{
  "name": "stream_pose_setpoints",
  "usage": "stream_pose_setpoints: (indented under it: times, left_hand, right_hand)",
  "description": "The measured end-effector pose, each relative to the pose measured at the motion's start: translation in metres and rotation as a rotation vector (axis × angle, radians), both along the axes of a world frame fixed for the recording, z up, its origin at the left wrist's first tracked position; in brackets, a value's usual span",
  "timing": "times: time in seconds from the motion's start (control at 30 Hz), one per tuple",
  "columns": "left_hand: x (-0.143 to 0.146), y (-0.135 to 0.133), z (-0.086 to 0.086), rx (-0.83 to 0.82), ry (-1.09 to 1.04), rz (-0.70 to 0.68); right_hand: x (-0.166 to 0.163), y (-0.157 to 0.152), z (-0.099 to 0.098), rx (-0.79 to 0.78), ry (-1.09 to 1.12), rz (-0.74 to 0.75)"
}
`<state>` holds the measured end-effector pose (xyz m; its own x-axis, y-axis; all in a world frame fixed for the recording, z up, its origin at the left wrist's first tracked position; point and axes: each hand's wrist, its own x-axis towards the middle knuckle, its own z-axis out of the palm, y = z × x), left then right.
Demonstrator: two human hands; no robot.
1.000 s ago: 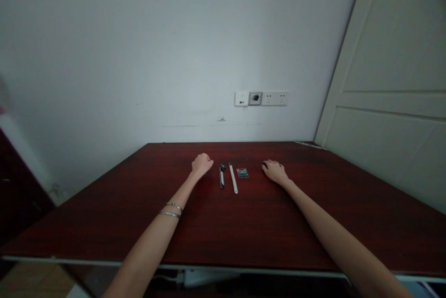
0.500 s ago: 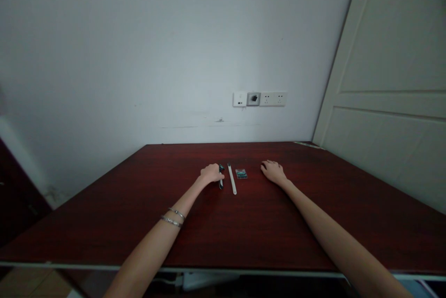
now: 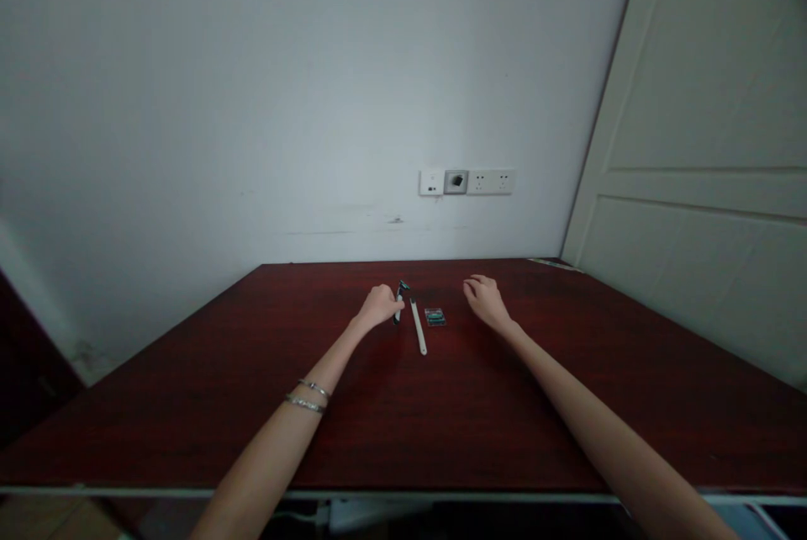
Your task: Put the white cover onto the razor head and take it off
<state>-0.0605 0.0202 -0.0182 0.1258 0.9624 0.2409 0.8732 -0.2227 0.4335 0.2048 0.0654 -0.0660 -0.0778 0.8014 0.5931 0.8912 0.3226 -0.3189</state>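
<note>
Left hand (image 3: 379, 304): grasping the razor, thumb and fingers pinched about its handle; the back of the hand faces the camera.
Razor (image 3: 398, 315): in the left hand's fingers, its dark head jutting out beyond them, away from the person, and the lower end of its handle showing below the thumb; whether that end touches the table cannot be told.
Stick (image 3: 419, 328): white with a dark far tip, lying just right of the left hand and the razor, its near end reaching closer to the person than either hand.
Case (image 3: 435, 317): small, clear, with something green inside, lying between the hands, just right of the stick.
Right hand (image 3: 485, 298): released, holding nothing, fingers loosely bent, to the right of the case and apart from it.
Bracelets (image 3: 305, 403): two, silvery, on the forearm behind the left hand.
Table (image 3: 441, 431): dark red, beneath both hands.
Sockets (image 3: 492, 181): on the wall (image 3: 315, 103) beyond the hands.
</note>
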Motion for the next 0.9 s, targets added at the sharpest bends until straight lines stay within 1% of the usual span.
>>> stream_pose_setpoints:
  times: [0.07,0.1,0.13,0.17,0.2,0.27,0.37,0.4,0.47,0.53,0.67,0.8,0.9]
  left_hand:
    - [0.002,-0.002,0.006,0.073,-0.09,-0.041]
    - [0.003,-0.003,0.008,0.11,-0.141,-0.055]
    - [0.004,-0.004,0.01,0.142,-0.192,-0.07]
    - [0.006,-0.005,0.012,0.165,-0.242,-0.087]
    - [0.007,-0.006,0.013,0.18,-0.289,-0.11]
    - [0.011,-0.009,0.016,0.195,-0.364,-0.165]
    - [0.016,-0.014,0.018,0.208,-0.426,-0.238]
    - [0.018,-0.016,0.019,0.204,-0.434,-0.255]
    - [0.021,-0.021,0.021,0.181,-0.446,-0.273]
    - [0.023,-0.025,0.023,0.144,-0.456,-0.271]
    - [0.025,-0.028,0.024,0.087,-0.474,-0.264]
    - [0.025,-0.025,0.02,0.057,-0.499,-0.278]
    - [0.024,-0.021,0.016,0.03,-0.528,-0.309]
  right_hand:
    - [-0.013,-0.003,0.013,0.102,0.045,0.107]
    - [-0.02,-0.006,0.02,0.126,0.075,0.157]
    - [-0.027,-0.008,0.026,0.126,0.117,0.203]
    - [-0.035,-0.011,0.031,0.093,0.171,0.25]
    - [-0.042,-0.014,0.035,0.031,0.244,0.294]
    - [-0.057,-0.019,0.041,-0.159,0.434,0.38]
    - [-0.077,-0.025,0.043,-0.434,0.765,0.529]
    - [-0.083,-0.026,0.042,-0.488,0.858,0.582]
    - [-0.091,-0.03,0.041,-0.54,0.991,0.663]
    - [-0.095,-0.032,0.041,-0.557,1.052,0.716]
    - [-0.094,-0.038,0.04,-0.556,1.108,0.779]
    - [-0.092,-0.045,0.042,-0.555,1.131,0.813]
    - [-0.091,-0.048,0.043,-0.515,1.107,0.81]
